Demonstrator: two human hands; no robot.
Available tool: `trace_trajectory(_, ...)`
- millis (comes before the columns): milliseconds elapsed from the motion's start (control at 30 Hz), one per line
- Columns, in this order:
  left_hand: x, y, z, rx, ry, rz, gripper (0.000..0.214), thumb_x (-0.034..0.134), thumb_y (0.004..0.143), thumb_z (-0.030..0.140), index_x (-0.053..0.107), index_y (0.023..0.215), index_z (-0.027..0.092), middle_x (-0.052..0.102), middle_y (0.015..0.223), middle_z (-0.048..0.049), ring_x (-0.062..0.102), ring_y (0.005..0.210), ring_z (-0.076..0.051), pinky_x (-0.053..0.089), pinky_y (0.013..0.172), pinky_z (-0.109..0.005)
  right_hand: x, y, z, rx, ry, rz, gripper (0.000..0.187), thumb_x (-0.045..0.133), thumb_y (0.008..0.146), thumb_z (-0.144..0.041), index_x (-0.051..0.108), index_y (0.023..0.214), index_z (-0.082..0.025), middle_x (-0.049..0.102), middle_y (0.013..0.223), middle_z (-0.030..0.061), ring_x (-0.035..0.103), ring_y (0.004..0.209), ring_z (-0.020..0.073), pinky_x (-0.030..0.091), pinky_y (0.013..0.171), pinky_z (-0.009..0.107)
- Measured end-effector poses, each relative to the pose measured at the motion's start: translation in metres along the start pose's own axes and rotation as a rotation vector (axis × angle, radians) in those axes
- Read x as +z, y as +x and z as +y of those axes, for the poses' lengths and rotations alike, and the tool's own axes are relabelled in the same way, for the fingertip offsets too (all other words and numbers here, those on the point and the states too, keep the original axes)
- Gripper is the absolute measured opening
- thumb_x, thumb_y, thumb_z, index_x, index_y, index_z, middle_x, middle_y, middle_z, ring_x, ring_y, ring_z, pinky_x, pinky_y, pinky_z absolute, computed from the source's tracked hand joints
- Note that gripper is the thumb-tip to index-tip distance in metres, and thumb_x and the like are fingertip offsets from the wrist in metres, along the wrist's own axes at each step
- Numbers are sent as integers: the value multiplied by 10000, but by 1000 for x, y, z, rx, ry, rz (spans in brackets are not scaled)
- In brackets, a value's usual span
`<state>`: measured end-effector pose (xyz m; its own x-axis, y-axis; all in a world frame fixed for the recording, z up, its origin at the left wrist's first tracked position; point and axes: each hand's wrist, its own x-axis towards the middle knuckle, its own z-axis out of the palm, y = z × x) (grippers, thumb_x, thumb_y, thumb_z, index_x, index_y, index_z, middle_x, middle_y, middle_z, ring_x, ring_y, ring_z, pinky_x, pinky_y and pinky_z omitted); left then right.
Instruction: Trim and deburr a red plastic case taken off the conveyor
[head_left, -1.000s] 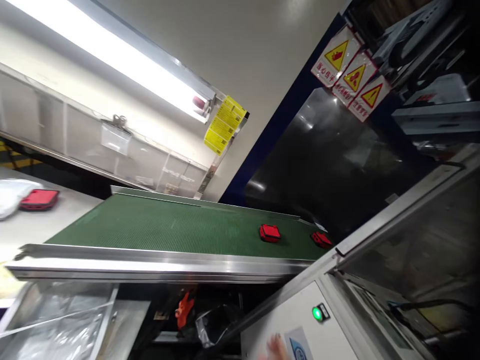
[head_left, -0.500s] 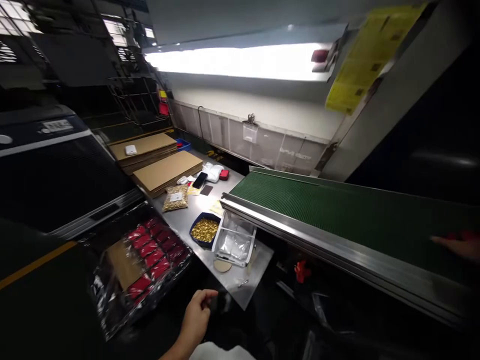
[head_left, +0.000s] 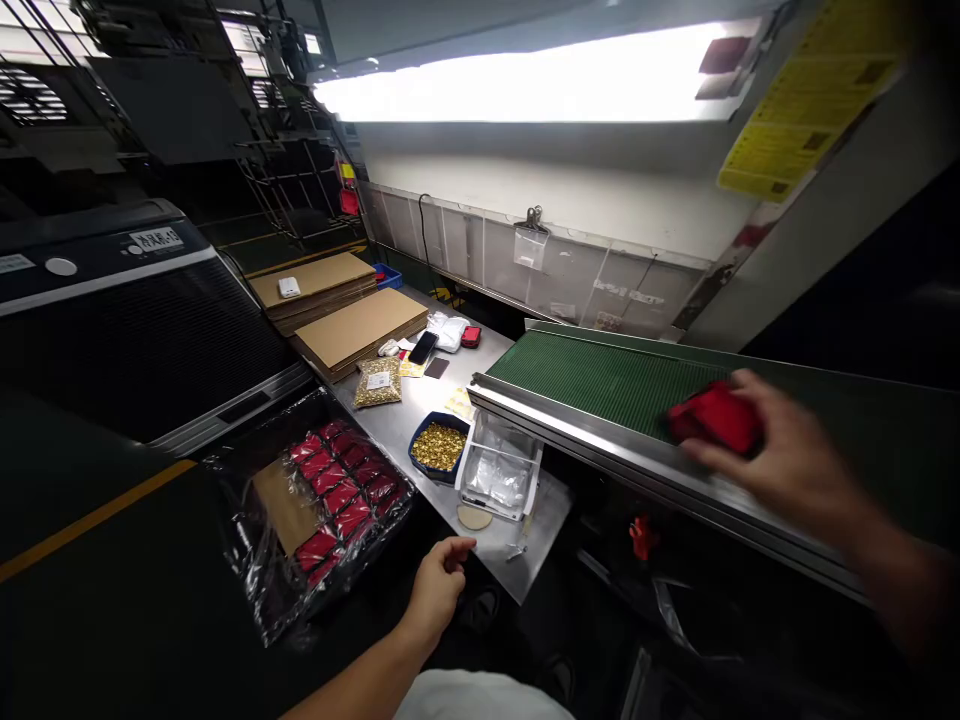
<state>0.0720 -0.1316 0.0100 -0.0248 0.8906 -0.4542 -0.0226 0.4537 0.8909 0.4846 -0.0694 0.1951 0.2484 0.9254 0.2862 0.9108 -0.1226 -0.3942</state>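
Observation:
My right hand [head_left: 780,455] is closed around a small red case [head_left: 712,418] just above the green conveyor belt [head_left: 592,372], near its front steel rail. The hand is a little blurred by motion. My left hand [head_left: 439,585] hangs low by the corner of the steel table [head_left: 491,545], fingers loosely curled, with nothing visible in it. To its left lies a plastic-wrapped tray of several red cases [head_left: 337,490]. A blue bowl of small gold parts [head_left: 439,447] and a clear plastic bin of bags [head_left: 499,470] stand on the table close by.
Flat cardboard stacks [head_left: 360,328], a bag of gold parts [head_left: 377,385], a phone [head_left: 422,347] and another red case [head_left: 471,336] lie further back on the table. A dark machine [head_left: 135,320] stands at the left. A bright lamp runs overhead.
The view swung from the conveyor's right end to the table. My right hand came in along the belt holding a red case. My left hand shifted slightly right beside the table corner.

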Motion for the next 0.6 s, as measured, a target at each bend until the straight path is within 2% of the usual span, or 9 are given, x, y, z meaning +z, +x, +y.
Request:
trace_trajectory(100,-10,27,17,-59,-86,-121,310,706,621,124,703,930,108,562,720,-4,504,664,-124,375,636,-242,57,-59,-113,-258,263,-263,1059,790,645,-454,222,1517,-251,436,1373,139,522,1129,292,472,949,446)
trace_trajectory(167,-16,34,33,-119,-168,-258,349,738,724,322,692,985,95,593,728,-25,515,616,-118,382,609,-239,89,-90,-163,-389,345,-327,1067,777,646,-370,181,1524,-261,404,1406,121,427,1250,320,407,1059,504)
trace_trajectory(200,-19,33,43,-152,-226,-341,428,695,781,450,684,1024,98,625,770,-51,552,640,-132,410,628,-247,100,-102,-181,-418,376,-362,1078,772,639,-334,164,1526,-262,387,1421,116,389,1286,323,384,1084,515)
trace_trajectory(233,-22,30,52,-185,-301,-429,525,599,833,570,675,1066,107,652,825,-79,599,703,-161,446,672,-267,109,-112,-195,-423,397,-398,1093,769,633,-303,143,1529,-262,372,1433,113,360,1309,322,369,1100,517)
trace_trajectory(300,-30,17,69,-284,-529,-655,678,407,883,689,653,1131,108,682,913,-119,648,846,-213,484,778,-307,119,-127,-215,-398,425,-478,1135,772,612,-261,106,1531,-263,354,1440,108,349,1318,310,372,1106,500)
trace_trajectory(367,-39,1,78,-370,-757,-829,724,329,906,692,636,1168,90,698,960,-136,654,938,-233,482,851,-310,121,-139,-230,-388,427,-541,1163,779,598,-243,84,1531,-267,345,1440,102,348,1319,296,372,1112,485)
trace_trajectory(400,-44,-7,80,-397,-844,-867,714,329,917,674,627,1185,83,704,980,-138,653,961,-235,477,872,-305,121,-145,-237,-400,422,-562,1164,781,597,-241,85,1530,-270,338,1444,99,342,1325,292,366,1119,481)
trace_trajectory(500,-59,-29,75,-422,-962,-826,656,379,931,623,595,1234,83,708,1034,-137,656,978,-243,470,914,-327,117,-166,-256,-431,419,-588,1156,798,613,-274,93,1528,-274,306,1478,92,303,1362,291,339,1143,479)
trace_trajectory(600,-75,-48,67,-427,-960,-735,681,435,896,653,576,1254,91,709,1019,-140,668,923,-257,487,896,-378,119,-195,-263,-365,505,-514,1192,826,613,-450,93,1531,-249,229,1541,102,237,1417,320,280,1174,508)
